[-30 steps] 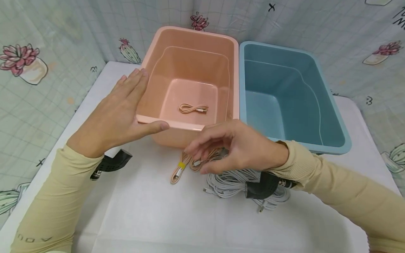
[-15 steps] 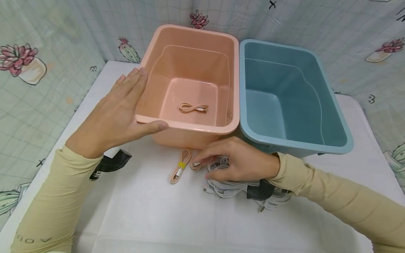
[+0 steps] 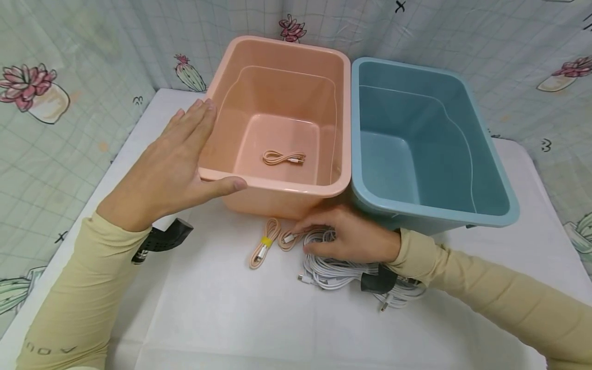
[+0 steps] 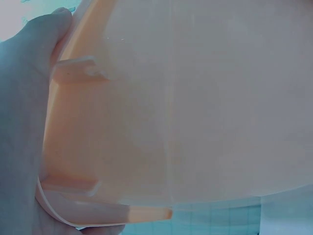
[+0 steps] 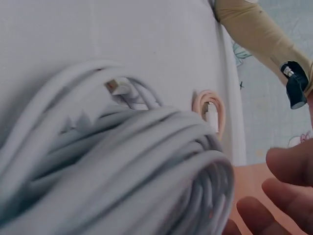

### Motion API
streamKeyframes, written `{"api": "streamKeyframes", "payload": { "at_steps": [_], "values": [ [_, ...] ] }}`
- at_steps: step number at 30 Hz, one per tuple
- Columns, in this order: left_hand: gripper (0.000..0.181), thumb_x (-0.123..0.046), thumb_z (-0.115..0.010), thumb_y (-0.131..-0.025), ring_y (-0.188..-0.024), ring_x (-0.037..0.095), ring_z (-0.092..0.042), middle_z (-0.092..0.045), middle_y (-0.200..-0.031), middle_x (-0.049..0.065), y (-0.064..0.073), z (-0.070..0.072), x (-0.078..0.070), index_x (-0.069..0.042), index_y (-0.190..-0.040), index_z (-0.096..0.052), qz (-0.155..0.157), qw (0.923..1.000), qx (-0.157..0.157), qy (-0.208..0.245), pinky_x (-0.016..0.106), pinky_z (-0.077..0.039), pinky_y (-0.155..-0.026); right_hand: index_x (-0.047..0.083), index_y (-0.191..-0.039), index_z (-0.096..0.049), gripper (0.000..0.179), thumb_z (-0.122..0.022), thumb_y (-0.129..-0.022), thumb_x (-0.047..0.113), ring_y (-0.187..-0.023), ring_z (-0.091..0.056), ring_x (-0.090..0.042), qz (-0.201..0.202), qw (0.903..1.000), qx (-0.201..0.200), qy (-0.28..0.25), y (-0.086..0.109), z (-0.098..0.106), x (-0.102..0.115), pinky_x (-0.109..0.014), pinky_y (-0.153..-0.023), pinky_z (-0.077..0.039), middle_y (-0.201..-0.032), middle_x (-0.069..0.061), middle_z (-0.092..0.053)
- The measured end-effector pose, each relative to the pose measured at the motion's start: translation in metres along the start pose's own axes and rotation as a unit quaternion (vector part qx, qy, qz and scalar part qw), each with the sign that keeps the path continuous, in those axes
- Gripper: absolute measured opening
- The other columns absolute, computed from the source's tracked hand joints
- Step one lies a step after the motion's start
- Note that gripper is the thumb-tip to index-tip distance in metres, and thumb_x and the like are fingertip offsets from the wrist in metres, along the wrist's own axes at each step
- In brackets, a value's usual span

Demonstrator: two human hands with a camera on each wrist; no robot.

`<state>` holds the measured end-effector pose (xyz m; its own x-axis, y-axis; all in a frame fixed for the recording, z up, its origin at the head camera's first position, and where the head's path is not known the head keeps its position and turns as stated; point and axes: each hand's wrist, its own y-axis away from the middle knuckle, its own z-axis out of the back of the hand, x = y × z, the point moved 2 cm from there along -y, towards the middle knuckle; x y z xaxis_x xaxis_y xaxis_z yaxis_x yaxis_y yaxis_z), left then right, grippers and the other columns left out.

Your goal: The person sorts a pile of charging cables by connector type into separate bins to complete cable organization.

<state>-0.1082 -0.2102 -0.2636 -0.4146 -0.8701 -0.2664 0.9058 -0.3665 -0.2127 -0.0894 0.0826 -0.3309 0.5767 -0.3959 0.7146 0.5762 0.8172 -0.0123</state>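
Observation:
My left hand [image 3: 162, 164] rests with straight fingers on the left front corner of the peach bin [image 3: 277, 186], thumb along its front rim. A looped peach cable [image 3: 283, 158] lies inside. My right hand [image 3: 353, 234] hovers low over a pile of coiled white cables [image 3: 333, 270]. Its thumb and fingers stand apart, and I see nothing held between them in the right wrist view. Just left of its fingertips a peach coiled cable [image 3: 288, 241] is partly covered. Another peach cable [image 3: 264, 244], tied with a yellow band, lies farther left.
A teal bin [image 3: 435, 209] stands against the peach bin's right side. White cloth [image 3: 231, 318] covers the table. Behind and to the left hangs a patterned curtain [image 3: 92, 128]. White connectors [image 3: 305, 279] stick out at the pile's front.
My right hand has moved down from in front of the peach bin's rim to the cables, then slightly right, uncovering more of the peach cable. The left hand has stayed put.

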Motion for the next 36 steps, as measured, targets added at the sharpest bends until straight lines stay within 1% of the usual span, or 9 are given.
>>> {"api": "streamKeyframes", "payload": {
  "at_steps": [5,11,14,18,27,29,33,36],
  "values": [
    [0.113,-0.070,-0.063,-0.079,-0.155,0.027,-0.014,-0.013,-0.165,0.010,0.000,0.000,0.000,-0.010,-0.157,-0.006,-0.002,1.0000,-0.002,0.002,0.043,-0.009,-0.129,0.015,-0.117,-0.070,0.030,-0.069,-0.087,0.014,-0.106,-0.067,-0.010,-0.006,0.9995,-0.024,0.019,0.001,-0.004,0.000,-0.031,-0.095,-0.054,-0.112,0.005,-0.073],
    [0.113,-0.070,-0.062,-0.080,-0.156,0.025,-0.011,-0.010,-0.166,0.007,0.000,0.001,-0.001,-0.011,-0.157,-0.005,0.002,1.0000,0.005,-0.001,0.041,-0.008,-0.129,0.013,-0.121,-0.067,0.035,-0.067,-0.086,0.013,-0.105,-0.066,-0.009,-0.027,0.9961,-0.053,0.065,0.002,-0.008,0.001,-0.030,-0.094,-0.054,-0.117,0.003,-0.071],
    [0.113,-0.070,-0.061,-0.080,-0.156,0.025,-0.011,-0.009,-0.166,0.007,0.001,0.001,-0.001,-0.011,-0.157,-0.005,0.002,1.0000,0.005,-0.002,0.041,-0.008,-0.129,0.011,-0.124,-0.065,0.039,-0.067,-0.085,0.013,-0.108,-0.066,-0.009,-0.042,0.9943,-0.059,0.078,0.002,-0.011,-0.001,-0.030,-0.096,-0.053,-0.120,0.001,-0.069],
    [0.112,-0.070,-0.061,-0.080,-0.156,0.025,-0.011,-0.009,-0.166,0.007,0.001,0.000,-0.001,-0.011,-0.157,-0.004,0.005,1.0000,0.007,-0.002,0.041,-0.008,-0.129,0.012,-0.128,-0.063,0.045,-0.068,-0.083,0.013,-0.111,-0.065,-0.009,-0.055,0.9931,-0.064,0.082,0.001,-0.014,-0.003,-0.030,-0.099,-0.052,-0.122,0.001,-0.069],
    [0.112,-0.070,-0.060,-0.081,-0.156,0.024,-0.010,-0.007,-0.166,0.005,0.001,0.000,-0.002,-0.011,-0.157,-0.004,0.008,0.9999,0.012,-0.004,0.041,-0.007,-0.129,0.012,-0.126,-0.065,0.046,-0.068,-0.080,0.010,-0.105,-0.065,-0.007,-0.070,0.9914,-0.063,0.091,-0.001,-0.018,-0.008,-0.028,-0.094,-0.054,-0.118,0.003,-0.071],
    [0.112,-0.070,-0.060,-0.080,-0.156,0.024,-0.010,-0.008,-0.166,0.006,0.001,0.000,-0.002,-0.011,-0.157,-0.004,0.007,0.9999,0.010,-0.004,0.040,-0.007,-0.129,0.012,-0.126,-0.065,0.046,-0.068,-0.080,0.010,-0.102,-0.065,-0.007,-0.070,0.9915,-0.061,0.091,-0.002,-0.018,-0.007,-0.028,-0.092,-0.054,-0.117,0.003,-0.071],
    [0.113,-0.070,-0.062,-0.080,-0.156,0.024,-0.011,-0.009,-0.166,0.006,0.001,0.001,-0.002,-0.011,-0.157,-0.005,0.005,1.0000,0.005,-0.003,0.040,-0.007,-0.129,0.011,-0.126,-0.065,0.046,-0.069,-0.080,0.011,-0.089,-0.063,-0.008,-0.072,0.9917,-0.060,0.088,-0.003,-0.019,-0.004,-0.025,-0.080,-0.054,-0.109,0.003,-0.072],
    [0.113,-0.069,-0.062,-0.080,-0.156,0.025,-0.011,-0.009,-0.166,0.006,0.002,0.001,-0.002,-0.011,-0.157,-0.005,0.007,1.0000,0.005,-0.001,0.040,-0.007,-0.129,0.011,-0.124,-0.065,0.045,-0.070,-0.080,0.012,-0.084,-0.063,-0.008,-0.077,0.9918,-0.060,0.082,-0.003,-0.020,-0.002,-0.024,-0.075,-0.054,-0.104,0.003,-0.072]
  ]
}}
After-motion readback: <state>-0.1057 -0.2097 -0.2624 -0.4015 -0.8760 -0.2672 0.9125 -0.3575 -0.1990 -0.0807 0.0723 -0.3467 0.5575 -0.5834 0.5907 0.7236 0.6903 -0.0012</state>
